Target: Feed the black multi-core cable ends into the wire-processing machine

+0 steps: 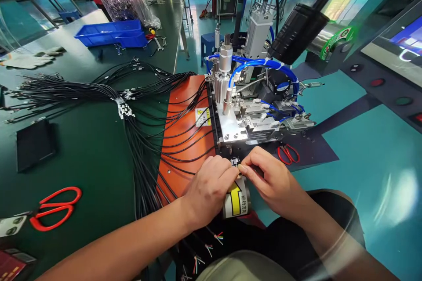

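My left hand (212,182) is closed at the front edge of the machine (231,127), fingertips pressed together. My right hand (268,180) pinches right beside them, its thumb and forefinger almost touching the left fingers. A small silver-and-black piece (234,161) shows just behind the fingertips; what lies between them is too small and covered to name. Below the left hand sits a round metal part with a yellow-and-white label (235,199). Black cables (184,140) run across the orange plate (187,114) toward the machine, and stripped cable ends with coloured wires (217,238) hang near the lap.
Red-handled scissors (56,208) lie on the green table, with a black flat box (35,145) behind. Another red-handled tool (289,153) rests right of the machine. Bundled cables (66,88) and a blue bin (112,34) lie farther back. A solder spool (332,39) and control panel (389,83) stand right.
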Demonstrator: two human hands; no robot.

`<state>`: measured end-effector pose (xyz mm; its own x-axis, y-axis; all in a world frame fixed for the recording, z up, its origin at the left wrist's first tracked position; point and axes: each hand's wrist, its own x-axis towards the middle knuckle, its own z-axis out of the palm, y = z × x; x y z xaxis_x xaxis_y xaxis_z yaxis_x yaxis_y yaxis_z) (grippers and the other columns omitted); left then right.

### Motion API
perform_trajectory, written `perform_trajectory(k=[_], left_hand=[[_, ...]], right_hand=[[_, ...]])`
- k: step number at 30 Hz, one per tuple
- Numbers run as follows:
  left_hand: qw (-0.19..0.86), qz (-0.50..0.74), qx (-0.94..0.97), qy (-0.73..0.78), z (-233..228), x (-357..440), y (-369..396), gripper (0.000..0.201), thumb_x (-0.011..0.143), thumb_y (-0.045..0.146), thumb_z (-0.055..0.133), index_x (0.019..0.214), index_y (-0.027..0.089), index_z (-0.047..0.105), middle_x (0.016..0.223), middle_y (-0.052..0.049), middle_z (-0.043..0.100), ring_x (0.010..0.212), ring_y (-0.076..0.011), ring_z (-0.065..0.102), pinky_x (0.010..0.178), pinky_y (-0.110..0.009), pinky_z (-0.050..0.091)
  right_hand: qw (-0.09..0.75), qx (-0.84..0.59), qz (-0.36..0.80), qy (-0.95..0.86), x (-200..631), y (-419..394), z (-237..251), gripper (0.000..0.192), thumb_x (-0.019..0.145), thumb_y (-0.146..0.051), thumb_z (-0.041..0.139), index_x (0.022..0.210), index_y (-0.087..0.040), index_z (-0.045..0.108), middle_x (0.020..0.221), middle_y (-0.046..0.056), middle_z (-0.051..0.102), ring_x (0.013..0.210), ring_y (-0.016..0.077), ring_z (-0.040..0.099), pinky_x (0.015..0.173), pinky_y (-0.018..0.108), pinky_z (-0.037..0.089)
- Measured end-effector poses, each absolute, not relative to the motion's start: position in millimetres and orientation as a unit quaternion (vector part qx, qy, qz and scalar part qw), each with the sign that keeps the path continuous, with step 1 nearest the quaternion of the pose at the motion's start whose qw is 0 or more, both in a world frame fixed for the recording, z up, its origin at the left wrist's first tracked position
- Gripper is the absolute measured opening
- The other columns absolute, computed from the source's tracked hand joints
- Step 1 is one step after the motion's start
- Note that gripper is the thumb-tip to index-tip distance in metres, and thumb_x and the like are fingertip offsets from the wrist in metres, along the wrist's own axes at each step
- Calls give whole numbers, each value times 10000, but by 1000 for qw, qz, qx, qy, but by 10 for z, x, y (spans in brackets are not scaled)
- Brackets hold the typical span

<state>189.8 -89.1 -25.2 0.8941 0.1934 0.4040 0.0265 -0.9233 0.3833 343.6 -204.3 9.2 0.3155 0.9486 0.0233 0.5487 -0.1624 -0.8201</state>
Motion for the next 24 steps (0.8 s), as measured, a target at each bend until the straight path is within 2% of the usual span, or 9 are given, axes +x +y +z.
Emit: perform_trajectory(k=[4,8,24], left_hand=[[245,235,937,88,-245,1915,-882,150,995,194,477,945,136,607,815,-52,555,776,-175,467,705,-321,401],[290,226,924,107,-229,1913,-885,129,995,188,481,975,140,600,860,-50,564,812,-168,489,750,-321,415],[307,219,917,131,-223,1911,-892,130,996,197,482,943,146,590,852,-40,543,806,-164,492,736,-318,402]], right_hand=[[439,-751,250,-425,3516,-2099,62,207,985,-372,529,913,-228,659,929,0,626,874,148,577,776,279,436],[462,-771,287,-331,3534,-2216,-41,287,962,-489,537,1041,-254,680,922,0,668,824,159,600,734,288,450],[502,-725,333,-336,3345,-2253,-115,243,950,-449,580,997,-254,716,968,3,672,930,169,620,807,277,470]])
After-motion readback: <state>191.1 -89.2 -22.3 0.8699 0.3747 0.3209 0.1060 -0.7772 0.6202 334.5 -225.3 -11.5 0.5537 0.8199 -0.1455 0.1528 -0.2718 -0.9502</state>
